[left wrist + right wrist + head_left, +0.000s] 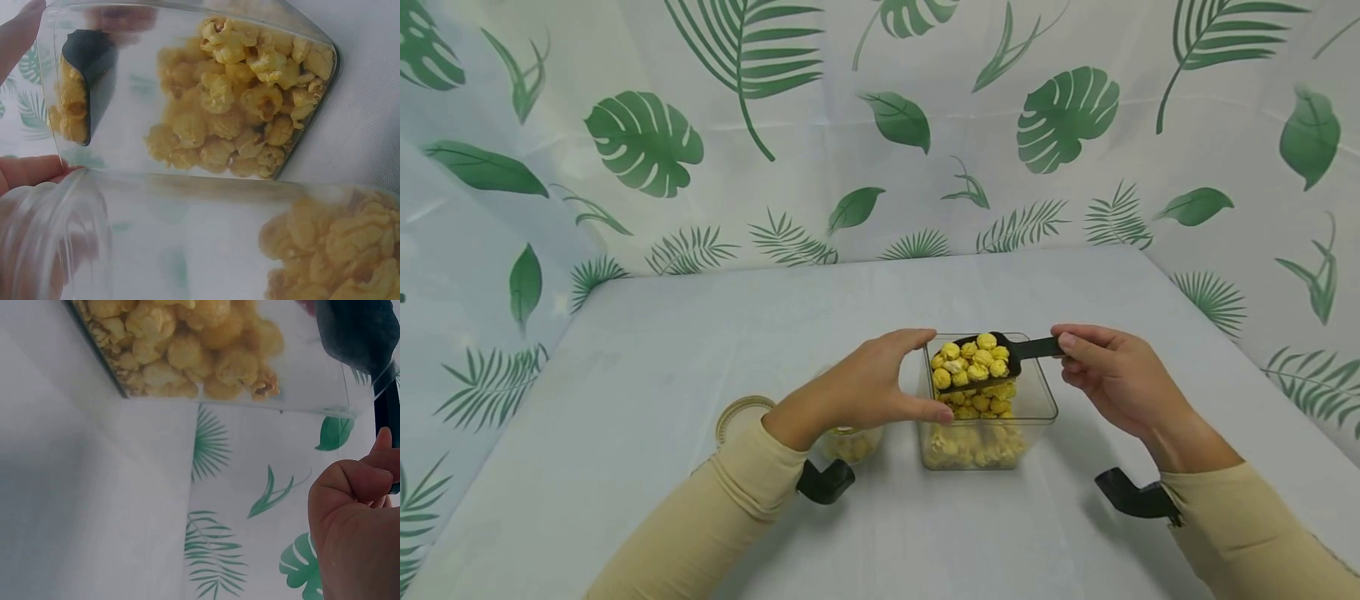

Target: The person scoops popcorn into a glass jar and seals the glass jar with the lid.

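white leaf-printed backdrop (835,158) behind, right hand (1108,379) pinches a black handled scoop (1017,354) of round yellow popcorn (973,363), left hand (868,383) grips a clear rectangular box (1036,400)!

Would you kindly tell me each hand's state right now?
Left hand: holding the clear box near its rim.
Right hand: closed, holding the black scoop by its handle.

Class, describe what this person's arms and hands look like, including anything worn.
The left sleeve and right sleeve are plain, long and beige. A bent black piece juts out beside each. The left hand and right hand are bare, without gloves.
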A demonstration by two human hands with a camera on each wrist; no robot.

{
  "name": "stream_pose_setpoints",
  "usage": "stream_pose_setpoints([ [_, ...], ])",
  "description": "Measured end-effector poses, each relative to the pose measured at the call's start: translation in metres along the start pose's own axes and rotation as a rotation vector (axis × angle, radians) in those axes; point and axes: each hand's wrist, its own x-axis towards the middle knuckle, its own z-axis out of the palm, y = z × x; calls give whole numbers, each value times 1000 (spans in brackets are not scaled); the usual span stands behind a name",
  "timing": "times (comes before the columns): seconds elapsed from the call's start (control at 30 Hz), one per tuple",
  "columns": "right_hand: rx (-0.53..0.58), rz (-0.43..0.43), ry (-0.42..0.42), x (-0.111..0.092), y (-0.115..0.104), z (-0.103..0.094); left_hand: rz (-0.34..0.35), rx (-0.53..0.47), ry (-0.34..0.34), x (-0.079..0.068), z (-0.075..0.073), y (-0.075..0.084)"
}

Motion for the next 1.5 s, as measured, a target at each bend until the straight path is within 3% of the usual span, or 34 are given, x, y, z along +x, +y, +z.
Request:
stream_pose_setpoints([
  [0.4,54,-31,2,-2,-3,-9,-16,4,4,-1,-1,2],
  [0.63,89,-72,-19,-2,-8,-3,-11,11,90,-16,-4,-4],
  [0.9,99,-94,-40,-2,-16,15,-22,-18,217,-47,-11,-21],
  [1.1,136,-144,-64,0,-20,33,-71,-37,269,-64,-12,-34],
  [1.5,90,-145,-97,12,-29,71,-88,-144,332,-80,-1,-61],
])
